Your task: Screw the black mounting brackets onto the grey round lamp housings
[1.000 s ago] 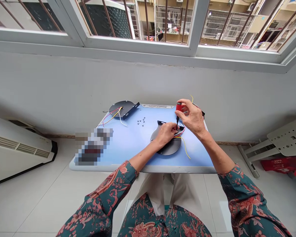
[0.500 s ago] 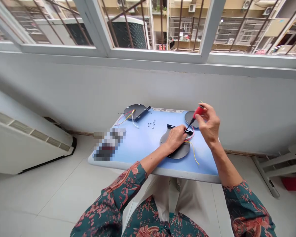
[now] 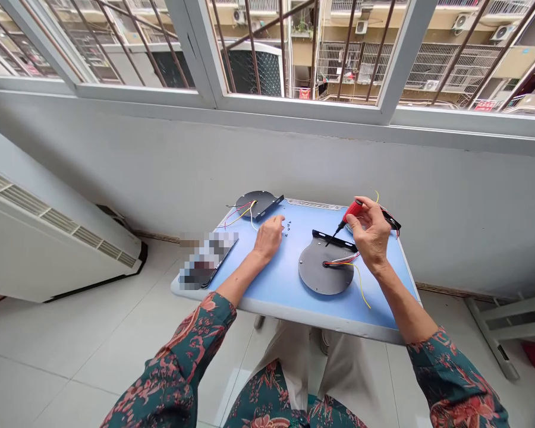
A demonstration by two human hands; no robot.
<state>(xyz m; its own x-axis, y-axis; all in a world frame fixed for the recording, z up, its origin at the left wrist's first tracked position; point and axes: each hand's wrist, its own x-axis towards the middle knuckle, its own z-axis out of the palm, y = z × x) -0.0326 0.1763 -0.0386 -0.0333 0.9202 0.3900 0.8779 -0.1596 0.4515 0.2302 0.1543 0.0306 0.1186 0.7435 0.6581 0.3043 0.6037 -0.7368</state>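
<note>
screwdriver (image 3: 353, 209) fills the right hand (image 3: 371, 235), tip by the front disc (image 3: 323, 279); left hand (image 3: 268, 236) is beside small screws (image 3: 288, 227), its grip too hidden to tell.

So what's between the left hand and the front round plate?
In the head view, small dark bits, maybe screws, lie on blue tabletop between the left hand and front round plate.

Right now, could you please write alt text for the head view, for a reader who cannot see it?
A person's right hand holds a red screwdriver tilted toward a round dark plate with wires on a blue table; the left hand is near small dark pieces.
</note>
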